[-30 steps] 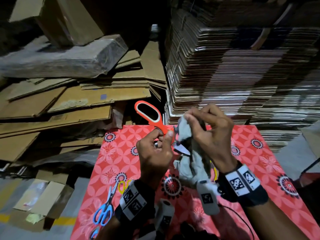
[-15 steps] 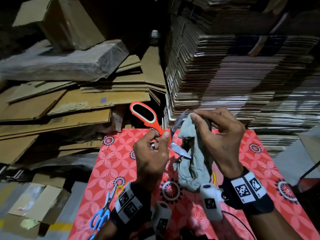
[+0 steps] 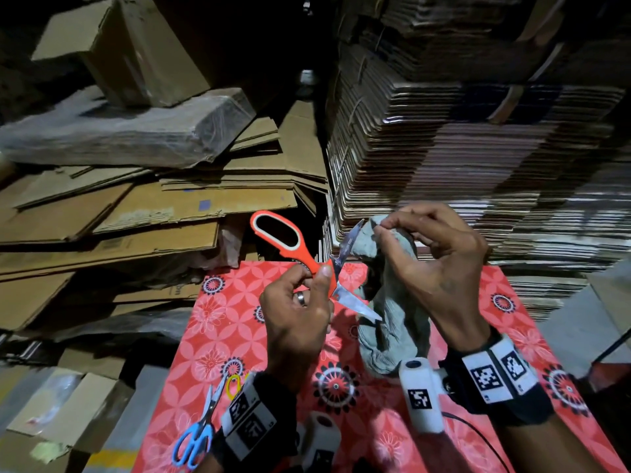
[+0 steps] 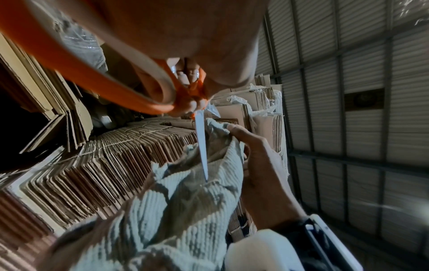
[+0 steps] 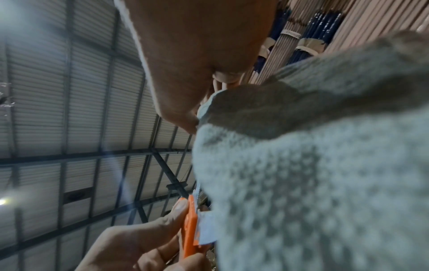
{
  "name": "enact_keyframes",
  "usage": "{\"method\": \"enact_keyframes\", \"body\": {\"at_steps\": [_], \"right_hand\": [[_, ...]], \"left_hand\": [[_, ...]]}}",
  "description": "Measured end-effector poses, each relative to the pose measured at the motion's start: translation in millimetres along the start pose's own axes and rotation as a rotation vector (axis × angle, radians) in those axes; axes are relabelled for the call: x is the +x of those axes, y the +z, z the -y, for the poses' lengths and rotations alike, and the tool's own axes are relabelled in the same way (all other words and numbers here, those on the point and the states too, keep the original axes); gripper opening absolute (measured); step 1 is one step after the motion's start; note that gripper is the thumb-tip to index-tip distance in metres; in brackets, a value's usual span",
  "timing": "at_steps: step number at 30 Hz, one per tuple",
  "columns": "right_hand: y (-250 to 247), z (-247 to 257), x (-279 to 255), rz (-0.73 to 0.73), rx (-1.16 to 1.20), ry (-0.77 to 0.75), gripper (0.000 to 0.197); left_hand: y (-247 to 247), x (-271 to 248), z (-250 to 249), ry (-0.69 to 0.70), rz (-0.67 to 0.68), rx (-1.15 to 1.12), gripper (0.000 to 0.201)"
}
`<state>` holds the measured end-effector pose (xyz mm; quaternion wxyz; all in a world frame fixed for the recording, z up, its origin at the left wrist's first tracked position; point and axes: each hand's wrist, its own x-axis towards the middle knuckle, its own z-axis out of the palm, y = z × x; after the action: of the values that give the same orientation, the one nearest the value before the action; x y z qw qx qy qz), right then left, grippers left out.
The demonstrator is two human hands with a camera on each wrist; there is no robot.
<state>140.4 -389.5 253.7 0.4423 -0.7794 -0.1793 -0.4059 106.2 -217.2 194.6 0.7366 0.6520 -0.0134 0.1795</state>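
Gripping the orange scissors [image 3: 307, 259] close to their joint, the left hand [image 3: 297, 315] has the thumb and the curled fingers closed round the lower handle, which is mostly hidden inside the hand. The other handle loop stands free and points up and to the left. The two blades are spread apart: one points upward beside the top of the grey cloth [image 3: 392, 322], the other points down and to the right, and its tip lies against the middle of the cloth, as the left wrist view shows clearly. The right hand [image 3: 440, 268] pinches the top edge of the cloth between thumb and forefinger, with the other fingers bent loosely behind it. The cloth hangs down from this pinch in soft folds, in the air between the two hands and above the surface [image 3: 218, 322], which wears a red cover with a flower pattern. Whether the lower end of the cloth touches the surface I cannot tell, because the wrist camera stands in front of it. On the near left part of the surface lie blue scissors [image 3: 193, 445] and, just beside their blades, yellow-handled scissors [image 3: 234, 384], both well apart from the cloth. Behind the surface a tall stack of cardboard sheets [image 3: 478, 158] rises on the right, and flat cardboard pieces [image 3: 136, 213] lie in a loose heap on the left.
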Motion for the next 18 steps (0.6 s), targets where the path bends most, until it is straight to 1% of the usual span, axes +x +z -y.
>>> {"method": "enact_keyframes", "body": {"at_steps": [2, 4, 9, 14, 18], "right_hand": [[3, 3, -1, 0.028, 0.005, -0.006, 0.008], [6, 5, -4, 0.055, 0.039, 0.007, 0.011], [11, 10, -8, 0.067, 0.054, -0.007, 0.013], [13, 13, -11, 0.059, -0.005, -0.059, 0.037], [22, 14, -15, 0.006, -0.059, -0.077, 0.042]], "left_hand": [[1, 0, -1, -0.005, -0.014, -0.008, 0.042], [2, 0, -1, -0.001, -0.025, -0.016, 0.043], [-1, 0, 3, 0.041, -0.021, 0.02, 0.051], [1, -2, -1, 0.081, -0.037, 0.102, 0.052], [4, -4, 3, 0.068, -0.03, 0.083, 0.046]]}}
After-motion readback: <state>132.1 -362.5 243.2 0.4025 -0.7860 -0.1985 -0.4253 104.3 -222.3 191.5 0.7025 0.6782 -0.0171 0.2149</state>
